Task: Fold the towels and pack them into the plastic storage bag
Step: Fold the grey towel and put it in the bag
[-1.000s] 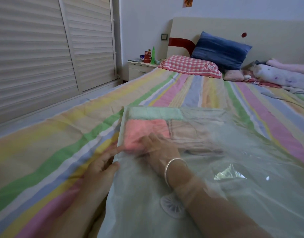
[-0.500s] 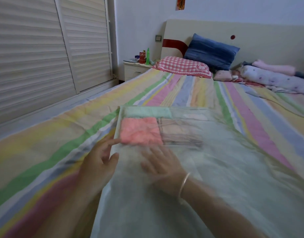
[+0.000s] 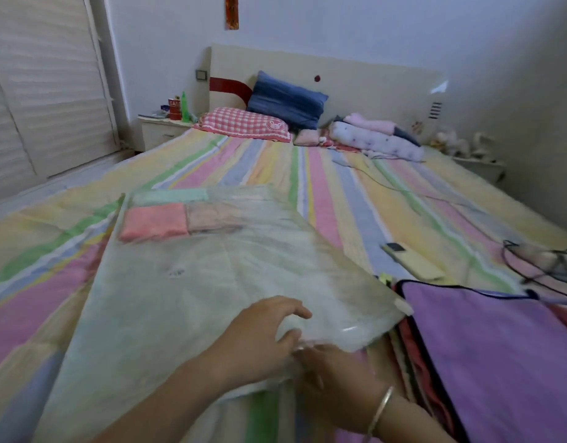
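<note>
A bed with a striped sheet (image 3: 355,199) fills the room. The plastic storage bag (image 3: 192,302) lies flat on it, running from the near edge towards the headboard (image 3: 365,87). Beyond the bag's far end a checked pillow (image 3: 244,124), a blue pillow (image 3: 285,99) and a bundle of rolled bedding (image 3: 375,140) lie against the headboard. Left of the bag, louvred doors (image 3: 45,91) close off the room, and a nightstand (image 3: 160,131) stands in the far corner.

The sheet is bare left of the bag and beyond its far end. To the right of the bag a phone (image 3: 410,260) and a dark cable (image 3: 538,266) lie on the sheet. A purple towel (image 3: 499,353) lies on top of a stack that touches the bag's near right corner.

At the far end inside the bag lie a folded pink towel (image 3: 154,220), a pale towel (image 3: 212,215) just beside it and a mint towel (image 3: 170,196) behind them, all well apart from the fingers.

The left hand (image 3: 263,334) rests on top of the bag at its near right edge. Its fingers are loosely bent with a narrow gap to the thumb, and I cannot tell whether they pinch the film. The right hand (image 3: 336,375), with a bangle (image 3: 381,407) on the wrist, lies at that same edge, its fingertips blurred beneath the plastic, so I cannot tell its grip.
</note>
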`<state>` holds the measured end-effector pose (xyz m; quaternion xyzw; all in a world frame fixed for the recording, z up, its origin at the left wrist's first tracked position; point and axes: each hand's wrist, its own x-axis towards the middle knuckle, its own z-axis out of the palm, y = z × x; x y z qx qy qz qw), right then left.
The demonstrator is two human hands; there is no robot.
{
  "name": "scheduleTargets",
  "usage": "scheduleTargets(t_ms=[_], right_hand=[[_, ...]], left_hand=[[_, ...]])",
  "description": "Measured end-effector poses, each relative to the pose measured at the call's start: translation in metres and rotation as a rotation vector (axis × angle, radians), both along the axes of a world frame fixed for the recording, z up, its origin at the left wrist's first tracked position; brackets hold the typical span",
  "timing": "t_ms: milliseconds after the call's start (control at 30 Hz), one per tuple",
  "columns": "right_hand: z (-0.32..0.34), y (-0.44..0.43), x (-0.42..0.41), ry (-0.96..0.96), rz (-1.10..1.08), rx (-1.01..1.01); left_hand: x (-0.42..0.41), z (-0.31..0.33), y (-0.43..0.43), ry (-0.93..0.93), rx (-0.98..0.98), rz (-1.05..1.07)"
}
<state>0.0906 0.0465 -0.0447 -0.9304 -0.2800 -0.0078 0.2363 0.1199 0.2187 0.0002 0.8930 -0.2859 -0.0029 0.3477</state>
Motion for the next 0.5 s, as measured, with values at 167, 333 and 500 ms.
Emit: scheduleTargets(t_ms=[167, 333, 500], right_hand=[[0.028, -0.080, -0.077, -0.138, -0.302, 0.155], [0.038, -0.172, -0.134, -0.261, -0.604, 0.074], [0.031, -0.223, -0.170, -0.209, -0.571, 0.013]], left_hand=[[-0.046, -0.004, -0.085, -0.040, -0.082, -0.098], [-0.095, -0.011, -0.156, -0.132, -0.109, -0.291], [-0.113, -0.031, -0.185, -0.282, 0.049, -0.451]])
